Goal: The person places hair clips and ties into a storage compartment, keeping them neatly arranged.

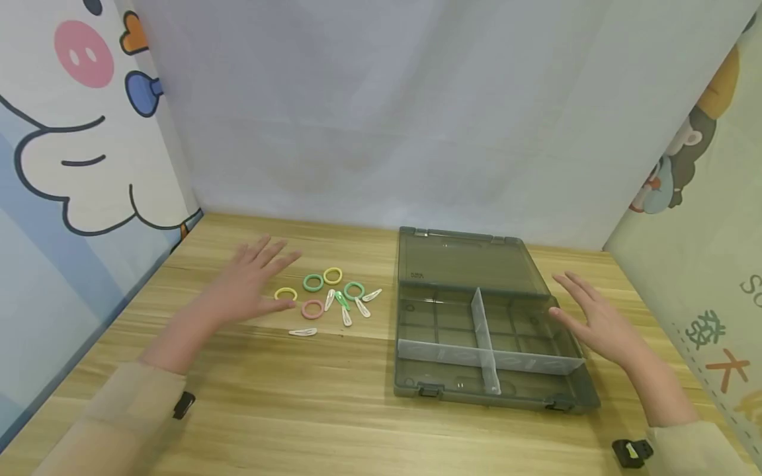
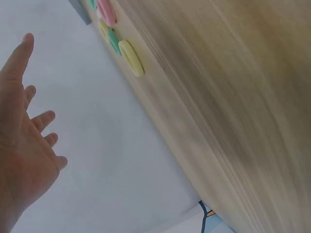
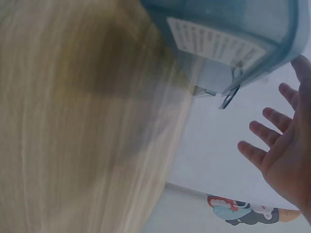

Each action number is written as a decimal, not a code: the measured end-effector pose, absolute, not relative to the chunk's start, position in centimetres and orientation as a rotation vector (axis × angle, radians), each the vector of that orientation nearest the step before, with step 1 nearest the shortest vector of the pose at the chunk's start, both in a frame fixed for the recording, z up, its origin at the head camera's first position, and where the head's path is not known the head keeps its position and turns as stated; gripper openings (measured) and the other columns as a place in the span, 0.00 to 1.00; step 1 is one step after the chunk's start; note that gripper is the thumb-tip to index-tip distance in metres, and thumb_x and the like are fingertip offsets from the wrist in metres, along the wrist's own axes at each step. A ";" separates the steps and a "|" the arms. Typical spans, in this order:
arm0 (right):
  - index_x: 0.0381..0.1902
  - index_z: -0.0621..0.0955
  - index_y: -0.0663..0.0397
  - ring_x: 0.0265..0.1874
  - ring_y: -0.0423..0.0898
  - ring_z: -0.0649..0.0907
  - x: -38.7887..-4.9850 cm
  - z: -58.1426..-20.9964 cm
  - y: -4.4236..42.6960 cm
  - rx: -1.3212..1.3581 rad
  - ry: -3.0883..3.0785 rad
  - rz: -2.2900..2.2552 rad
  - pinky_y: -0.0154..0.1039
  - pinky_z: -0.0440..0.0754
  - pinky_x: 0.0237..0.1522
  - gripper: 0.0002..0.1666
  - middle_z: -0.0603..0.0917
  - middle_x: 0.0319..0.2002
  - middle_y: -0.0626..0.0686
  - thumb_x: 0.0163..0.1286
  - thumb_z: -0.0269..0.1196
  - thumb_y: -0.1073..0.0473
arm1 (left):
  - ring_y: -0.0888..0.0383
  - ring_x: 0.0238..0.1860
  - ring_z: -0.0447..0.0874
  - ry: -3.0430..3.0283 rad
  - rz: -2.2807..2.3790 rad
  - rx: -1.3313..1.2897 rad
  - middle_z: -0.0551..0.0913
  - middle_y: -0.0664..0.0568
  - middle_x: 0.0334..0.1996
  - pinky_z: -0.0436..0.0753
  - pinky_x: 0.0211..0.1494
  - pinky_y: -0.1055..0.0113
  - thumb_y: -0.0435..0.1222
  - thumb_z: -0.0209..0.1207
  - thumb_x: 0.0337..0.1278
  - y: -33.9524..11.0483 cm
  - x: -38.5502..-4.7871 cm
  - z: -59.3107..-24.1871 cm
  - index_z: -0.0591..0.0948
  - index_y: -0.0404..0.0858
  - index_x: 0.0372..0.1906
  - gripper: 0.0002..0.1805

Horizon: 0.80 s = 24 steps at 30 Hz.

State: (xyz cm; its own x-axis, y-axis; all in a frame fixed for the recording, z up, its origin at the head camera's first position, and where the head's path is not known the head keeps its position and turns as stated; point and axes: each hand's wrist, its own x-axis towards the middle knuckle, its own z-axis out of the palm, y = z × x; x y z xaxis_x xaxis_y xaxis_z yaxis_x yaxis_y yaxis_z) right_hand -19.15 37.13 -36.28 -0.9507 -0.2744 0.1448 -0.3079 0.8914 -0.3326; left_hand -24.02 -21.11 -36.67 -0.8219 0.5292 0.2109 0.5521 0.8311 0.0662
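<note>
My left hand [image 1: 244,284] hovers with spread fingers at the left of a small group of hair ties and snap clips, holding nothing. A yellow hair tie [image 1: 286,291] lies nearest it, partly behind the thumb; a pink hair tie [image 1: 312,309], green hair ties [image 1: 313,283] and another yellow hair tie [image 1: 333,276] lie to the right. Several white snap hair clips [image 1: 303,332] and a green snap clip [image 1: 342,300] lie among them. My right hand [image 1: 601,324], fingers extended and holding nothing, is beside the right edge of an opened grey translucent box [image 1: 440,370].
Clear dividers [image 1: 485,330] split the box into compartments. Its lid [image 1: 470,261] lies folded back toward the rear wall [image 1: 381,132]. Printed side panels [image 1: 89,165] border the wooden table [image 1: 286,410]. A white label [image 3: 214,42] shows on the box's side in the right wrist view.
</note>
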 end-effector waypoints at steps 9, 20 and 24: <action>0.73 0.57 0.54 0.61 0.73 0.64 -19.9 -37.5 38.3 0.559 -2.914 0.685 0.70 0.65 0.51 0.40 0.56 0.70 0.67 0.69 0.59 0.51 | 0.35 0.67 0.58 -2.791 -0.229 -1.043 0.68 0.38 0.64 0.54 0.69 0.40 0.45 0.68 0.48 -20.9 -26.3 -37.8 0.65 0.38 0.68 0.41; 0.70 0.61 0.58 0.54 0.67 0.73 -20.8 -38.7 39.5 0.579 -2.858 0.824 0.57 0.79 0.43 0.39 0.64 0.65 0.68 0.65 0.63 0.57 | 0.39 0.60 0.69 -2.912 -0.426 -1.068 0.77 0.39 0.57 0.63 0.65 0.43 0.38 0.70 0.44 -21.6 -29.0 -39.5 0.74 0.34 0.60 0.35; 0.70 0.62 0.57 0.51 0.65 0.77 -21.2 -39.2 39.8 0.551 -2.883 0.812 0.58 0.80 0.41 0.38 0.67 0.63 0.68 0.66 0.62 0.55 | 0.40 0.57 0.71 -2.928 -0.447 -1.084 0.80 0.41 0.52 0.65 0.63 0.43 0.37 0.69 0.45 -21.7 -29.6 -39.9 0.79 0.33 0.53 0.27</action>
State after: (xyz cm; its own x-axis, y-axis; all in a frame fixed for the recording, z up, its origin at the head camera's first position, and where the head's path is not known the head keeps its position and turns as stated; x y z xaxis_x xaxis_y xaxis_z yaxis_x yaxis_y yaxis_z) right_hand -21.17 39.84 -39.24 -0.9301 -0.3161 0.1871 -0.3673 0.7927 -0.4865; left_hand -29.61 -21.72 -39.93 -0.7637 0.6399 0.0856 0.6363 0.7236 0.2675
